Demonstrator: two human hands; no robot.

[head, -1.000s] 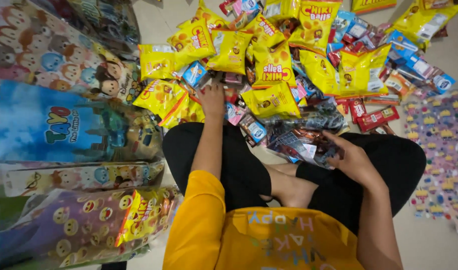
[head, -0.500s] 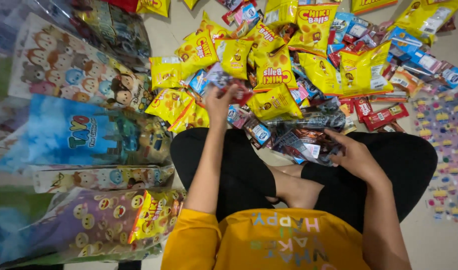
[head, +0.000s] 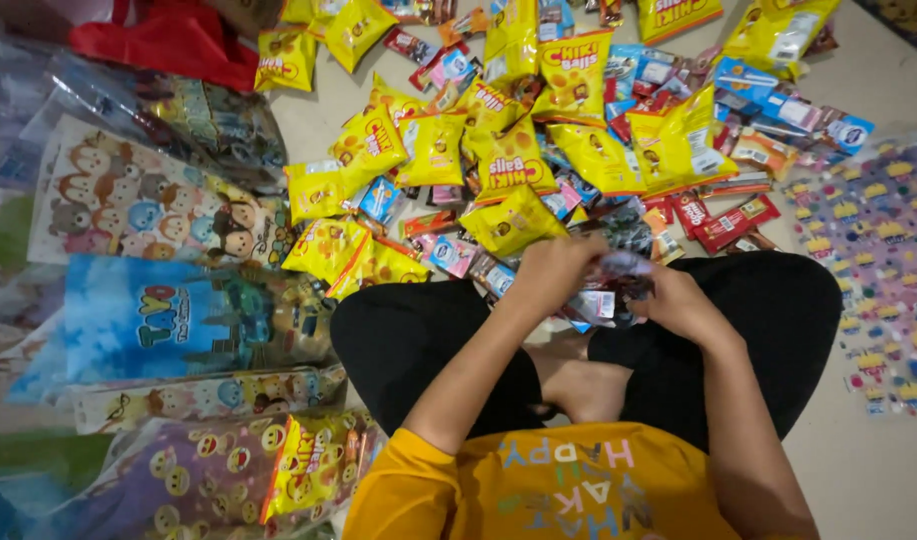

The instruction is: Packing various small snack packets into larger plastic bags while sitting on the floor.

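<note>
Showing both hands now met above the crossed legs: the left hand [head: 556, 268], a second ago stretched out to the heap of yellow foil snack packets [head: 508, 165] on the floor, has drawn back with a small wrapped sweet. It closes around that sweet at the mouth of the clear crinkled plastic bag [head: 618, 285], which the right hand [head: 678, 300] grips shut-fingered. Printed cartoon party bags [head: 168, 320] lie at left.

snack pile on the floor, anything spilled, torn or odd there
Nothing looks torn or spilled. The yellow snack bags and small red and blue packets lie scattered and overlapping on the floor. Both hands, left hand and right hand, hold a clear plastic bag of small packets.
</note>
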